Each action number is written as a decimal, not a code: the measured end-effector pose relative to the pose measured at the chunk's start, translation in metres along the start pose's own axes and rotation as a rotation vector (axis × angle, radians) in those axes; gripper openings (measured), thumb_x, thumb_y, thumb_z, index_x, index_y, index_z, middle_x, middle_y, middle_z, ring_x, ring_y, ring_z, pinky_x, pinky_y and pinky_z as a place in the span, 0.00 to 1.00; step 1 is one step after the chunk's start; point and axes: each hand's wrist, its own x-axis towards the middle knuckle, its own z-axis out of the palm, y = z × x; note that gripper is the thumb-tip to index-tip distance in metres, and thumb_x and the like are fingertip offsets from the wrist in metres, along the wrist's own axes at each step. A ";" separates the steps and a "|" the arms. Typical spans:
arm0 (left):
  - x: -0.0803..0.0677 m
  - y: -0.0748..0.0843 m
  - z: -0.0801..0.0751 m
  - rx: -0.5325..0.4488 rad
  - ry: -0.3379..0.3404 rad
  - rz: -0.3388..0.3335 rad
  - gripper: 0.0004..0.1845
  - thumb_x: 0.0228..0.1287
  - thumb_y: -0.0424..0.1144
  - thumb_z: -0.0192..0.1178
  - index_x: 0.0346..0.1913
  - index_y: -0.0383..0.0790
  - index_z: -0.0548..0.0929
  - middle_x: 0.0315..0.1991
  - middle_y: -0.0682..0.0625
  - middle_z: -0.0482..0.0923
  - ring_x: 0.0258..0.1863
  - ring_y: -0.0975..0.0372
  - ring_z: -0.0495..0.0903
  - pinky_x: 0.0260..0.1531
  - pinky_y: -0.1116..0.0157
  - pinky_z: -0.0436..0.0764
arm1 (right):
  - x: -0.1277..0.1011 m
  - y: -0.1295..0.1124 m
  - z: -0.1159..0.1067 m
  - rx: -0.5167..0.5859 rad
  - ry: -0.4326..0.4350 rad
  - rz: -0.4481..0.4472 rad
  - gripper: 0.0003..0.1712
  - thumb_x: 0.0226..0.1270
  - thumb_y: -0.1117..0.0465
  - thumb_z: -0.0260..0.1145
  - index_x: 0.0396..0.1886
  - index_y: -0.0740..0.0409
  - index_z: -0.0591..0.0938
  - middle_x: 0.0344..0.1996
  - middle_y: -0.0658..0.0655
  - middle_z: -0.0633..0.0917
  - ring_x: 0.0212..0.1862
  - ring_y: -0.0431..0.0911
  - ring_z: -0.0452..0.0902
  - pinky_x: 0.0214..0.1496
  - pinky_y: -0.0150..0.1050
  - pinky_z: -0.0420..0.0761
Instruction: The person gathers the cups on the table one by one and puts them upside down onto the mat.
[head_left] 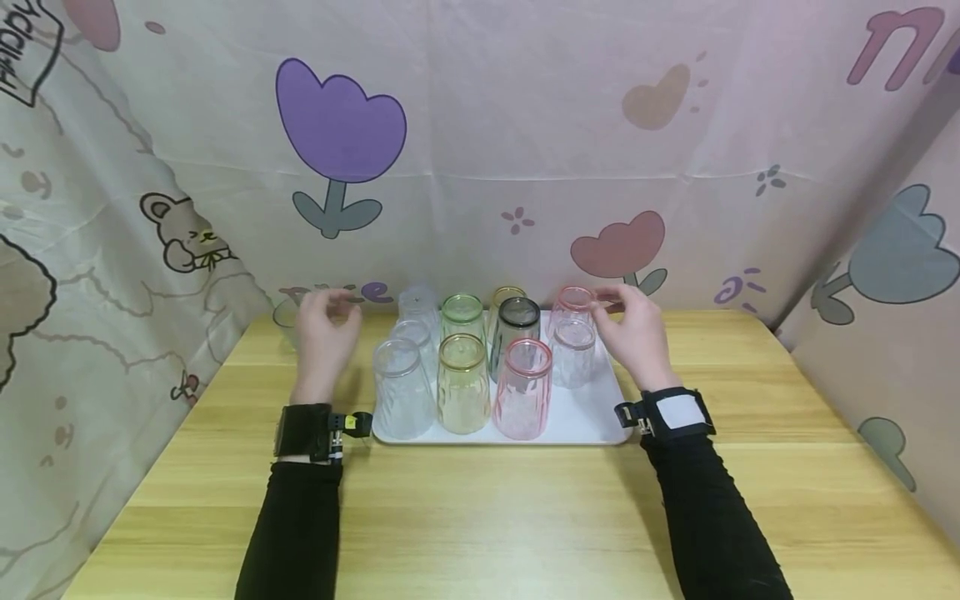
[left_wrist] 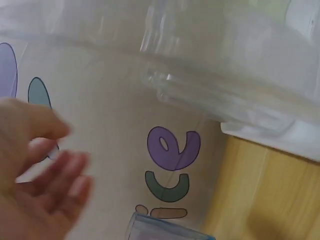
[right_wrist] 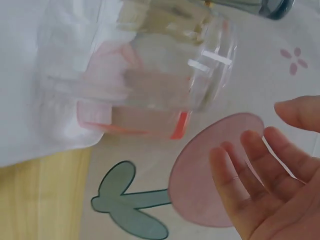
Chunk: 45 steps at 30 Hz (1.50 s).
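My left hand (head_left: 327,342) is raised over the table's left side, fingers loosely bent with nothing held. Behind it stands a tinted glass (head_left: 283,321), partly hidden; its blue edge shows low in the left wrist view. At the tray's right side, my right hand (head_left: 633,329) is beside a pink glass (head_left: 574,300). The right wrist view shows its fingers extended, apart from the glasses. On the white tray (head_left: 611,421) are also a clear glass (head_left: 573,360), a front pink glass (head_left: 523,396), a yellow glass (head_left: 463,387), a dark grey glass (head_left: 517,321) and a green glass (head_left: 462,318).
Several clear glasses (head_left: 403,396) form a row along the tray's left edge. Another yellow glass (head_left: 507,293) is at the back, mostly hidden. The wooden table (head_left: 480,517) meets a printed cloth (head_left: 480,125) behind, with cloth on both sides.
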 end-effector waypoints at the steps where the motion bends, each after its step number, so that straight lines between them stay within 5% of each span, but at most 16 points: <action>1: 0.001 0.000 0.000 -0.014 0.072 0.035 0.15 0.69 0.28 0.61 0.57 0.29 0.80 0.57 0.37 0.73 0.52 0.49 0.78 0.53 0.54 0.80 | 0.001 0.002 -0.001 0.003 -0.002 0.014 0.18 0.75 0.61 0.64 0.58 0.67 0.82 0.55 0.67 0.84 0.52 0.62 0.83 0.54 0.58 0.79; 6: 0.004 -0.003 -0.004 -0.080 0.355 0.124 0.16 0.65 0.27 0.64 0.55 0.29 0.80 0.58 0.39 0.71 0.53 0.53 0.75 0.56 0.59 0.76 | 0.002 0.016 -0.010 -0.018 -0.099 0.086 0.21 0.76 0.60 0.62 0.61 0.68 0.80 0.56 0.70 0.83 0.50 0.64 0.84 0.51 0.58 0.82; 11: 0.003 -0.006 -0.009 -0.093 0.467 0.003 0.28 0.64 0.33 0.68 0.67 0.37 0.76 0.71 0.45 0.65 0.70 0.60 0.65 0.71 0.64 0.63 | 0.001 0.029 -0.014 -0.104 -0.306 0.167 0.29 0.75 0.57 0.62 0.69 0.71 0.74 0.60 0.74 0.80 0.56 0.68 0.79 0.55 0.62 0.79; 15: 0.000 -0.009 -0.012 -0.110 0.431 -0.180 0.43 0.65 0.41 0.70 0.79 0.46 0.61 0.80 0.51 0.50 0.78 0.63 0.52 0.77 0.65 0.54 | 0.000 0.038 -0.010 -0.140 -0.428 0.216 0.33 0.75 0.56 0.63 0.71 0.73 0.70 0.62 0.76 0.78 0.63 0.71 0.74 0.63 0.65 0.75; 20: -0.004 -0.021 -0.013 -0.152 0.338 -0.386 0.60 0.63 0.49 0.73 0.85 0.50 0.39 0.85 0.51 0.34 0.82 0.58 0.39 0.79 0.58 0.47 | -0.002 0.046 -0.005 -0.153 -0.485 0.238 0.33 0.74 0.59 0.64 0.70 0.76 0.70 0.58 0.76 0.80 0.58 0.68 0.78 0.58 0.61 0.79; 25: -0.002 -0.035 -0.013 -0.242 0.261 -0.505 0.65 0.63 0.49 0.73 0.84 0.52 0.31 0.85 0.51 0.27 0.83 0.56 0.30 0.80 0.54 0.40 | -0.003 0.051 -0.001 -0.189 -0.529 0.246 0.31 0.71 0.62 0.66 0.67 0.77 0.73 0.51 0.74 0.85 0.49 0.62 0.83 0.51 0.55 0.83; 33: 0.003 -0.050 -0.009 -0.299 0.184 -0.572 0.57 0.68 0.41 0.69 0.85 0.51 0.37 0.85 0.50 0.36 0.83 0.55 0.42 0.80 0.54 0.47 | -0.003 0.053 0.001 -0.176 -0.572 0.292 0.25 0.68 0.69 0.65 0.62 0.78 0.76 0.46 0.73 0.85 0.32 0.51 0.86 0.34 0.41 0.86; 45: 0.010 -0.070 -0.007 -0.283 0.183 -0.565 0.54 0.66 0.39 0.71 0.84 0.48 0.45 0.84 0.47 0.48 0.81 0.54 0.52 0.80 0.55 0.52 | -0.003 0.055 0.006 -0.183 -0.575 0.318 0.23 0.67 0.72 0.65 0.60 0.77 0.78 0.41 0.68 0.85 0.29 0.48 0.83 0.31 0.38 0.85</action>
